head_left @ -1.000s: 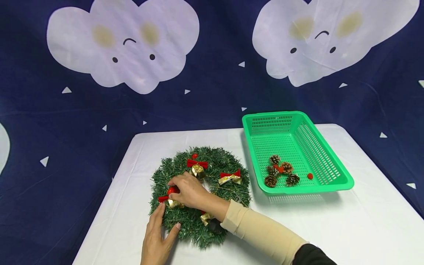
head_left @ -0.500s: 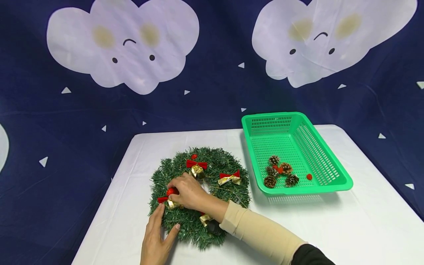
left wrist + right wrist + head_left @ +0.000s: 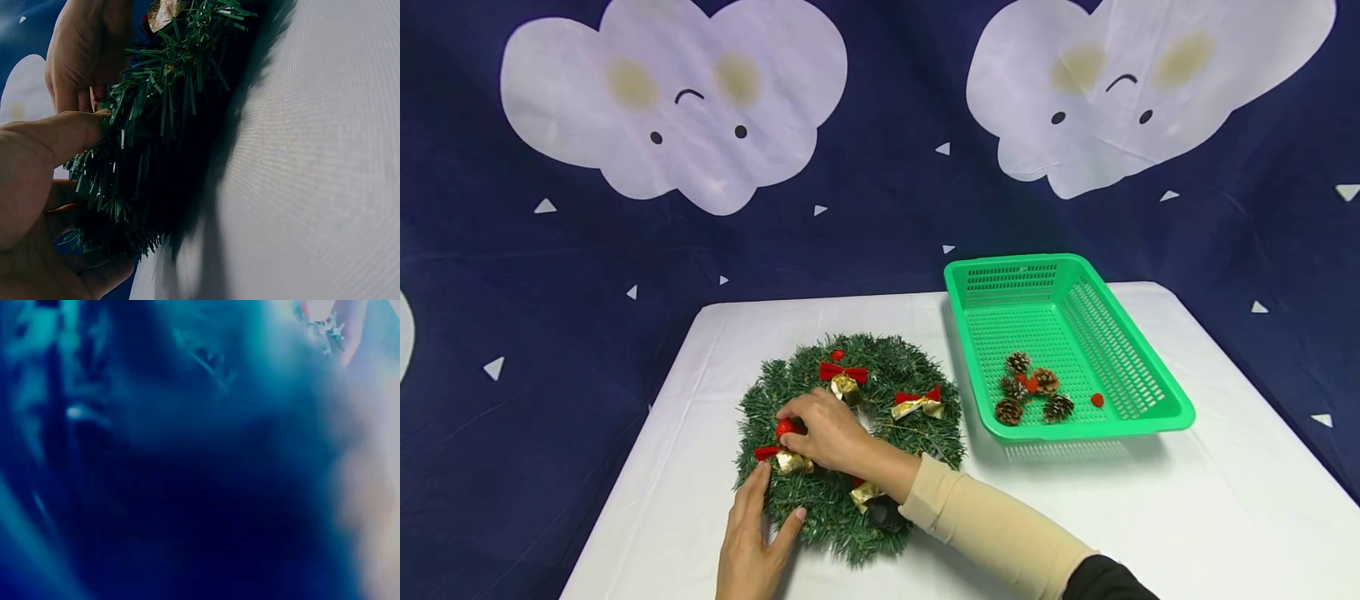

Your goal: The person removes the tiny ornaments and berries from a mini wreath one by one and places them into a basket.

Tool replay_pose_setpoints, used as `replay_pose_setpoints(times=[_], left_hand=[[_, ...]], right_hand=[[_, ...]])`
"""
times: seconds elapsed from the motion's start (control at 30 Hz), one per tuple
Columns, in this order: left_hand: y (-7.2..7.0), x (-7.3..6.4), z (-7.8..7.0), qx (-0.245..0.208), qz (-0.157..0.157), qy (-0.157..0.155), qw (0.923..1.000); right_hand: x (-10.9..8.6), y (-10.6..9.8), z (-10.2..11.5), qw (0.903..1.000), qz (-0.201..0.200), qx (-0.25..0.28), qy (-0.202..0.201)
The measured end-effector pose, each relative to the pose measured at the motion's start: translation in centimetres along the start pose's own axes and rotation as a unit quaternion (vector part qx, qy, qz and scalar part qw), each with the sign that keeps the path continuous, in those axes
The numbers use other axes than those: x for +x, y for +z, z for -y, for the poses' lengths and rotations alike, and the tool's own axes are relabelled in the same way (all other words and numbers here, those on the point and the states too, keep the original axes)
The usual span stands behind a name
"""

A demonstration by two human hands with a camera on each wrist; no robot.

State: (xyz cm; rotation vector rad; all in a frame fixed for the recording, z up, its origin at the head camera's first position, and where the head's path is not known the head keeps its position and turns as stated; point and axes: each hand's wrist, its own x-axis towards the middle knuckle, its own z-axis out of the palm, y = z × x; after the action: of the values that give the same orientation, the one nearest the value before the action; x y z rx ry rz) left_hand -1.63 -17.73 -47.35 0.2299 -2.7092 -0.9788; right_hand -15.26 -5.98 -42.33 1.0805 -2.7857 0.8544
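Note:
A green tinsel wreath [image 3: 857, 533] lies on the white table, decorated with red bows and gold bells. My right hand [image 3: 831, 433] reaches across it and pinches a small red ball [image 3: 785, 428] against the left side of the wreath. Just below that ball are a red bow and gold bell [image 3: 792, 462]. At the lower left, my left hand [image 3: 751, 537] grips the wreath's outer edge. In the left wrist view its thumb [image 3: 69, 134] lies on the greenery, with the other fingers round the rim. The right wrist view is dark and blurred.
A green perforated basket [image 3: 1157, 375] stands on the right of the table, holding several pine cones [image 3: 1058, 407] and small red balls [image 3: 1097, 401]. A dark blue cloth with white clouds hangs behind. My right forearm covers the wreath's lower right part.
The head view has shifted very slightly. Both hands keep nearly the same places, and a little more of the red ball shows between the right thumb and fingers.

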Motion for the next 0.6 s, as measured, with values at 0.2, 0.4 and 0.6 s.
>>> replay_pose_setpoints(times=[0.2, 0.4, 0.6], left_hand=[[0.0, 0.0, -0.1, -0.002, 0.008, -0.012, 0.9999], [0.1, 0.0, 0.0, -0.002, 0.007, -0.010, 0.9999], [0.1, 0.1, -0.1, -0.002, 0.001, -0.003, 1.0000]], right_hand=[[0.1, -0.7, 0.1, 0.9997, -0.011, 0.022, 0.010], [-0.3, -2.0, 0.1, 0.9993, -0.017, 0.026, 0.019], [-0.8, -3.4, -0.6, 0.9981, -0.027, 0.049, 0.026]])
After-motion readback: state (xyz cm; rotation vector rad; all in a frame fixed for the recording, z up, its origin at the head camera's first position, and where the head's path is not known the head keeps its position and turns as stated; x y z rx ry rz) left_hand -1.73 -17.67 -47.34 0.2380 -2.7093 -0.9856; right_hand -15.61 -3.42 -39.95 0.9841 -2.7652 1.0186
